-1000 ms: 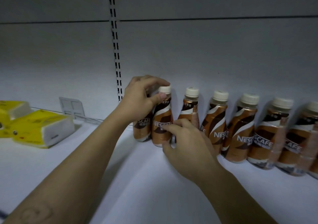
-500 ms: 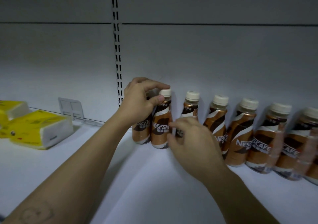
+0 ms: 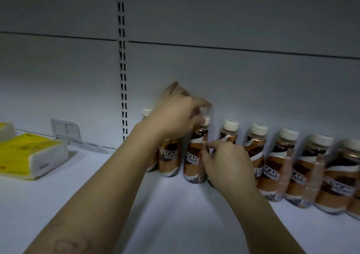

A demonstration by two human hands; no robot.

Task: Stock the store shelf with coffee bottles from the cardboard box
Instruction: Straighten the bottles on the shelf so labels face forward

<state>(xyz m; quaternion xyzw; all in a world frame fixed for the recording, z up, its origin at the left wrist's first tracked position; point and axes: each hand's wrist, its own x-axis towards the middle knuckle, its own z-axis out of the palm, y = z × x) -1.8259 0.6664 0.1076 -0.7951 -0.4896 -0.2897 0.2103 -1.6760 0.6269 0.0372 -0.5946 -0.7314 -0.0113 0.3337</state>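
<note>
the bottle (image 3: 192, 156) stands on the shelf (image 3: 175, 214), its side pinched by the right hand (image 3: 228, 164), the left hand (image 3: 173, 115) spreading loose fingers above its cap (image 3: 206, 120), so a clumsy nudge may topple it into the neighbouring bottles (image 3: 272, 168).

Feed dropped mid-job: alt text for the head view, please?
Two hands are at one coffee bottle in a row standing on a white shelf: the right hand touches its side, the blurred left hand spreads over its cap. Yellow packs lie at the far left.
</note>
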